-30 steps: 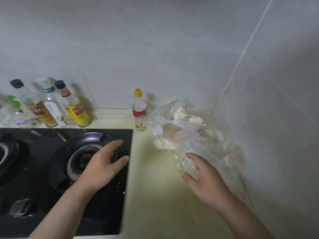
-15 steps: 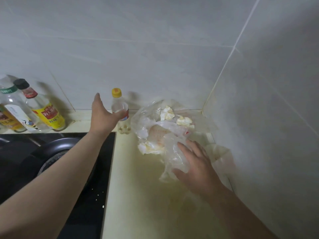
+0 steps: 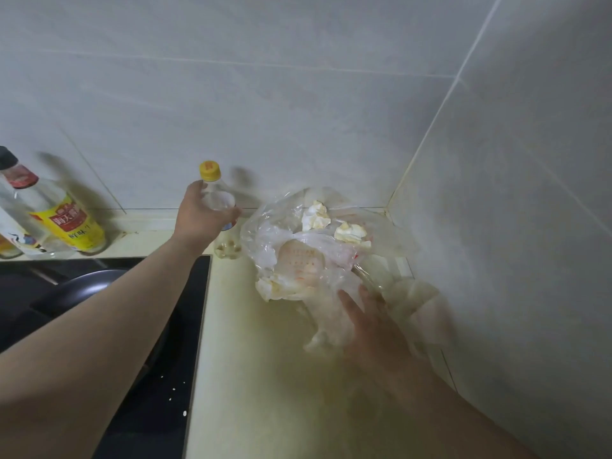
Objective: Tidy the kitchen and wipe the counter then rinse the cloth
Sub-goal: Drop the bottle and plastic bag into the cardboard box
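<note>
Left hand (image 3: 198, 217) grips a small clear yellow-capped bottle (image 3: 217, 197) beside a crumpled clear plastic bag (image 3: 281, 235); blurred right hand (image 3: 377, 329) rests flat on the bag.

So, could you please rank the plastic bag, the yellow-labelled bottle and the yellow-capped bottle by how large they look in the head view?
1. plastic bag
2. yellow-labelled bottle
3. yellow-capped bottle, partly hidden by the left hand

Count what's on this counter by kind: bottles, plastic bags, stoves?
Bottles: 4 (yellow-capped bottle held in the left hand, yellow-labelled bottle, white-labelled bottle, orange-labelled bottle cut off at the edge)
Plastic bags: 1 (plastic bag, touched by the right hand)
Stoves: 1 (stove)
Total: 6
</note>
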Demonstrator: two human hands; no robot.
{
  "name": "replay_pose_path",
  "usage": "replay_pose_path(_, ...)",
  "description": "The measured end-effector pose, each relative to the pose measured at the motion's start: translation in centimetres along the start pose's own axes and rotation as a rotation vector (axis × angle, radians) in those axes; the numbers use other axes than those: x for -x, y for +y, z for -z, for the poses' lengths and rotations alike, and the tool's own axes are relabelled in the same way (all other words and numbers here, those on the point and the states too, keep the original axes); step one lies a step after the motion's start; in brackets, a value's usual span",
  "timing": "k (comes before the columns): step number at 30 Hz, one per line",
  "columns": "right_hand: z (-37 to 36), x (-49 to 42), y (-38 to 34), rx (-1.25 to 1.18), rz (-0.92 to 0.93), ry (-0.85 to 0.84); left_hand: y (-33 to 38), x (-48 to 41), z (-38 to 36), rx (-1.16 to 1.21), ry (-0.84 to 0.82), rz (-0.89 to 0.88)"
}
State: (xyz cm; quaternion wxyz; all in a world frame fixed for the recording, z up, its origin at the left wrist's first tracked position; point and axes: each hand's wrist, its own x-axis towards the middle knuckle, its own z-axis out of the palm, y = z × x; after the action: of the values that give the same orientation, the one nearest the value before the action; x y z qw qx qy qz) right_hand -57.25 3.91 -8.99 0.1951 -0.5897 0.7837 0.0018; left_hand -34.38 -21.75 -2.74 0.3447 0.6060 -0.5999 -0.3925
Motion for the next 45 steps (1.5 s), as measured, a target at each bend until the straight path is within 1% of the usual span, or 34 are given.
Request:
replay_pose_path(4, 0.0, 0.1, 0.7, -0.138, 0.0, 0.122, 0.3, 0.6, 0.1, -0.029, -0.01, -0.048)
replay_pose_path(7, -0.1, 0.0, 0.9, -0.228, 0.027, 0.176, 0.4, 2.1, 0.9, 0.023, -0.016, -0.089)
replay_pose_path(10, 0.6, 0.4, 0.4, -0.287, 0.06, 0.209, 0.1, 4.3, 1.9, 0.057, -0.066, -0.131)
replay_pose_path(15, 3.0, 1.8, -1.3, -0.475, 0.063, 0.277, -0.7, 9.9, 3.2, 0.005, -0.157, -0.176)
replay_pose_path(19, 3.3, 2.1, -1.9, -0.512, 0.027, 0.275, -0.1, 13.8, 4.0, -0.007, -0.125, -0.162)
replay_pose_path(24, 3.7, 2.4, -3.0, -0.528, 0.027, 0.338, 0.2, 16.2, 4.9, 0.019, -0.14, -0.163)
replay_pose_path(31, 5.8, 4.3, -6.2, -0.651, 0.046, 0.418, 0.2, 18.8, 7.3, 0.019, -0.16, -0.157)
replay_pose_path(37, 6.7, 7.3, -10.5, -0.641, 0.104, 0.384, -0.6, 21.2, 11.6, 0.067, -0.141, -0.156)
replay_pose_path(41, 7.4, 9.9, -13.9, -0.656, 0.143, 0.396, -1.5, 23.0, 15.3, 0.1, -0.142, -0.191)
replay_pose_path(45, 8.1, 12.3, -17.2, -0.641, 0.198, 0.406, -2.0, 25.5, 18.5, 0.131, -0.123, -0.185)
